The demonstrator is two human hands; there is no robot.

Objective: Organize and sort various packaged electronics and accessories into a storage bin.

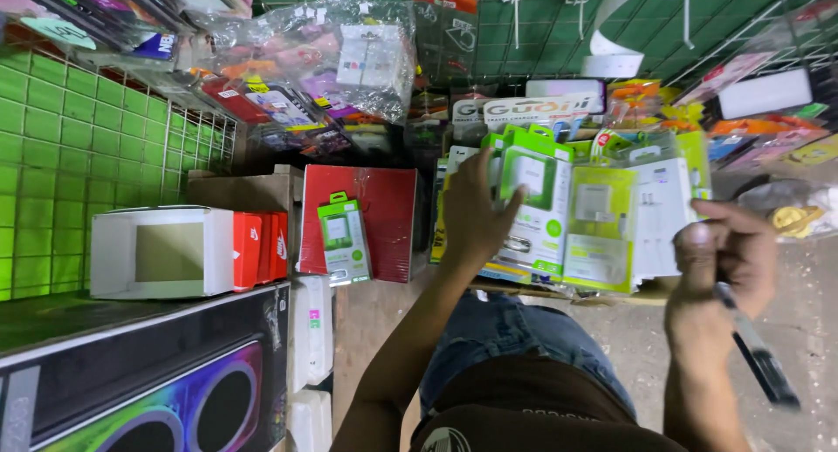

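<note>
The left hand point(474, 209) is seen from the back, fingers spread and laid against a stack of green-and-white charger packs point(559, 212); whatever the fingertips touch on the front pack is hidden by the hand itself. The right hand point(729, 258) is closed around a black pen point(758, 347), pinched between thumb and fingers, and its thumb is held just beside the right edge of the same stack; contact with the outermost pack cannot be told for certain, as that part is blurred. The pen's lower end is smeared by motion. The stack is propped upright ahead of the person's knees point(515, 330), its lower edge apparently resting on a brown ledge that is mostly covered.

A single green charger pack point(343, 238) is leaned against a red box point(384, 212), well apart from the hands. To the left, a white open-fronted box point(161, 251) and red cartons point(260, 247) are set on a dark shelf, and a black speaker box point(148, 373) below is cut off by the frame. Wrapped goods on the green wire grid point(724, 33) above are too glare-struck to be made out. Bare concrete floor point(628, 347) is left open between the knees and the right forearm.
</note>
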